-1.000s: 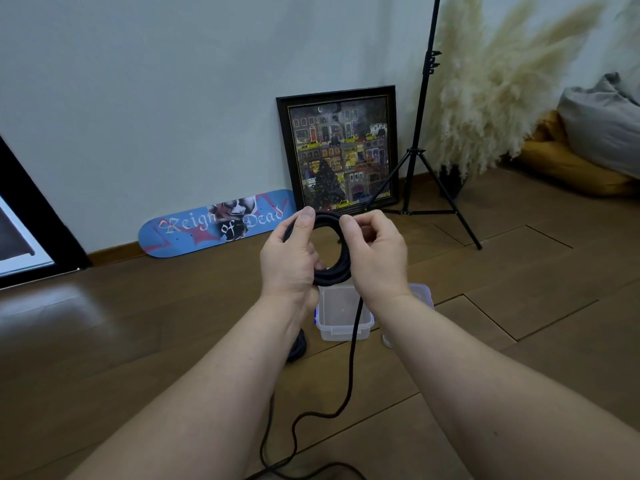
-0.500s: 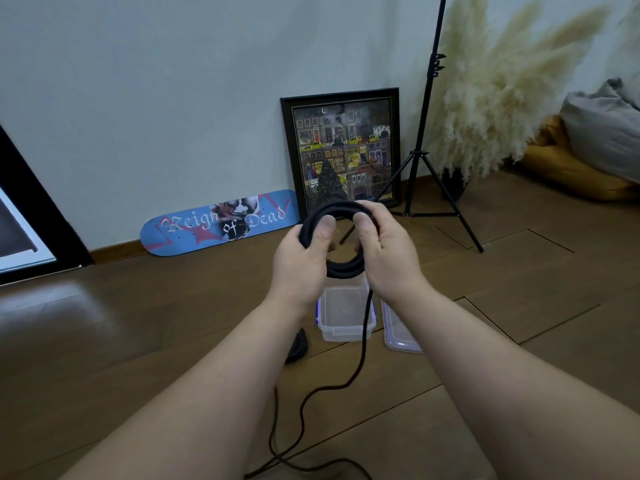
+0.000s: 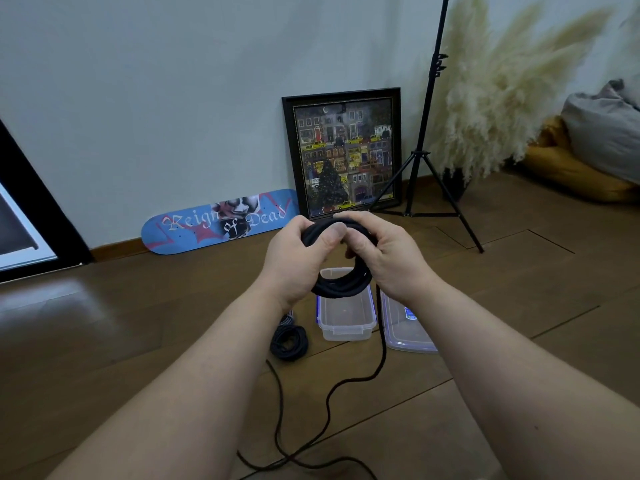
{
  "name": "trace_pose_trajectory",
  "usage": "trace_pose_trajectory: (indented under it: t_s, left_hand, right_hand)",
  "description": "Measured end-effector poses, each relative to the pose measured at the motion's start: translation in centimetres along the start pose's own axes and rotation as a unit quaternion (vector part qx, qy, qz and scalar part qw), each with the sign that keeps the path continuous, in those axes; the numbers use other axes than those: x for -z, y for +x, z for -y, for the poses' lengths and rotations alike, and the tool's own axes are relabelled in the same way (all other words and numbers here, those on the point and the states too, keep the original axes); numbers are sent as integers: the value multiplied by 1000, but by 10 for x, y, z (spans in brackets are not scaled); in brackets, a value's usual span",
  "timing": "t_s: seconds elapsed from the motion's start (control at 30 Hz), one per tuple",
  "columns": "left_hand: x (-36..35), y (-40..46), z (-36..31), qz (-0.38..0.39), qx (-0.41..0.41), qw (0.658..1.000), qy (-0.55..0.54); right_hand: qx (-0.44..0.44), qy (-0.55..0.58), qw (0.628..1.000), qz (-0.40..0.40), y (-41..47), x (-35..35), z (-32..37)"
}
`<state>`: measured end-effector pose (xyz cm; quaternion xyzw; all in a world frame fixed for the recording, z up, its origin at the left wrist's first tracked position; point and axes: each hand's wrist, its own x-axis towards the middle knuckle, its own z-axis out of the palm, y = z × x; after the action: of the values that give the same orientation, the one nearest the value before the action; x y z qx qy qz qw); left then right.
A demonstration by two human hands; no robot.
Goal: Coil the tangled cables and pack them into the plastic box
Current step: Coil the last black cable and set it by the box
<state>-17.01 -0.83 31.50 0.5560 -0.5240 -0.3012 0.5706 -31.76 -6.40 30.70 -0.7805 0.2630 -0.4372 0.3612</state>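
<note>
At the far left edge one dark-framed panel [image 3: 20,216] leans on the wall, and at about ten o'clock from the hands one blue skateboard deck [image 3: 221,221] lies along the skirting. Two bare hands meet mid-frame: the left hand [image 3: 298,258] has its grip curled round the nine o'clock side of one black cable coil [image 3: 341,284], thumb pressed over the strands, while the right hand [image 3: 388,254] has its grip wrapped round the coil's three o'clock side, so the coil is held in the air above the box. One loose tail of that cable [image 3: 381,344] hangs down from the coil and snakes across the wooden floor [image 3: 104,341] toward six o'clock. Below the left wrist, at seven o'clock from the coil, one second coiled cable [image 3: 289,342] lies on the floor just beside one clear plastic box [image 3: 346,322], which stands open. Touching or just beside the box's right wall lies one clear lid [image 3: 403,327]. Behind, at twelve o'clock, one framed picture [image 3: 343,154] leans on the wall; then one black tripod stand [image 3: 426,140], one bunch of pampas grass [image 3: 502,98], and two cushions [image 3: 602,140] at two o'clock.
</note>
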Motion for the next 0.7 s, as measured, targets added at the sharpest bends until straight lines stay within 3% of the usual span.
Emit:
trace_pose_trajectory:
  t_s: [0.1, 0.2, 0.37, 0.53, 0.7]
  left_hand:
    - [-3, -3, -3, 12, 10, 998, -63]
    - [-7, -5, -2, -20, -7, 999, -45]
    - [-7, -1, -2, -108, -20, 993, -50]
    - [-5, 2, -1, -120, -27, 991, -57]
    - [-12, -1, 1, -152, -22, 985, -84]
  right_hand:
    - [-17, -17, 999, -44, 0, -4, -6]
    - [-44, -26, 996, -76, 0, -4, -5]
    - [-87, -7, 994, -64, 1, 0, -3]
    - [-70, -16, 995, -70, -1, 9, 2]
    - [-96, 35, 983, -154, -2, -7, 6]
